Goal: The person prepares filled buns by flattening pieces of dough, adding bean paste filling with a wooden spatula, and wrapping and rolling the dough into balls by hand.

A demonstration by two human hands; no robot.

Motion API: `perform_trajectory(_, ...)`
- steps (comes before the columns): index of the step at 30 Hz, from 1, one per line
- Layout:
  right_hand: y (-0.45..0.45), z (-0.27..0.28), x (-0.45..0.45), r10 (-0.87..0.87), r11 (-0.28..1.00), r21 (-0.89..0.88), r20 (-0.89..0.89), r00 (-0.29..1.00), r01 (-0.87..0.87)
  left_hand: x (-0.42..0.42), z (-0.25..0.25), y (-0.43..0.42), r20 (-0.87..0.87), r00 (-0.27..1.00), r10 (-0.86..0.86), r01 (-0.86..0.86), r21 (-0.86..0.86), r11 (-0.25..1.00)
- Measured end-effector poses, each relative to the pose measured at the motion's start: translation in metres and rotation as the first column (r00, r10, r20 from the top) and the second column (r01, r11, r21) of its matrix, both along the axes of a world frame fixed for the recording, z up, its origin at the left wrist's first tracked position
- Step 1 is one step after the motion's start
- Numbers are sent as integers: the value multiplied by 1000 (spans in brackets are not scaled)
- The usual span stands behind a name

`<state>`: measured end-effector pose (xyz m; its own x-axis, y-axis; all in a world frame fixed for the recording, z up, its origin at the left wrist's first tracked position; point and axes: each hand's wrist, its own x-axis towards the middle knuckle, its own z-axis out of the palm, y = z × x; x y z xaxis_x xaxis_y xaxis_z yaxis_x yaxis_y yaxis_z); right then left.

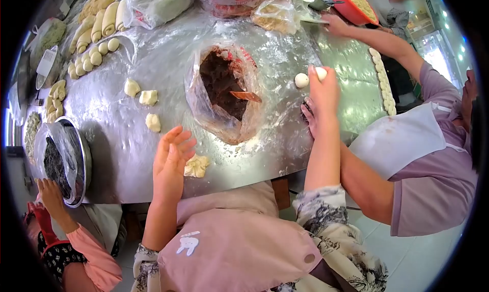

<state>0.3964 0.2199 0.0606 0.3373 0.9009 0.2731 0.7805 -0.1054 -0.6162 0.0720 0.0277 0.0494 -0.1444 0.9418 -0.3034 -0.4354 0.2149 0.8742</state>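
My right hand (324, 91) is at the right side of the table, its fingers closed around a smooth white dough ball (321, 73). A second dough ball (301, 80) sits on the metal just left of it. My left hand (173, 152) is raised near the front edge, holding nothing, its fingers apart and slightly curled. Beside it lies a flattened, crumpled piece of dough (196, 166). Small dough lumps (148, 97) rest farther up the table. Between my hands stands an open plastic bag of dark brown filling (221, 80) with a wooden spatula (246, 96) in it.
A co-worker's hand (309, 115) is close below my right wrist; their other hand (337, 25) reaches toward the back. At left, another person's hand (51, 192) touches a metal bowl (85, 159) of dark filling. Dough rolls (108, 21) and a dough row (382, 80) lie farther out.
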Motion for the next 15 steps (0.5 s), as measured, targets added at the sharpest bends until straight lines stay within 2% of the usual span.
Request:
perform_trajectory(2,32,1,7,-30,994,-97,177,984,48,-2,5,-3,-19,1000,3,-3,-14,1000)
perform_trajectory(5,65,-8,8,34,928,-364,293,955,79,-10,10,-9,-7,999,38,-38,-45,998)
perform_trajectory(8,84,-31,5,49,850,-494,417,907,181,-22,2,-16,15,998,58,-57,-48,997)
perform_trajectory(9,88,-35,2,82,786,-588,410,908,194,-24,2,-18,17,998,54,-53,-51,997)
perform_trajectory(12,97,-46,2,156,782,-604,432,889,156,-28,3,-20,23,999,33,-32,-58,998)
perform_trajectory(15,101,-40,13,107,817,-573,273,956,72,-30,3,-17,45,999,24,-22,-50,999)
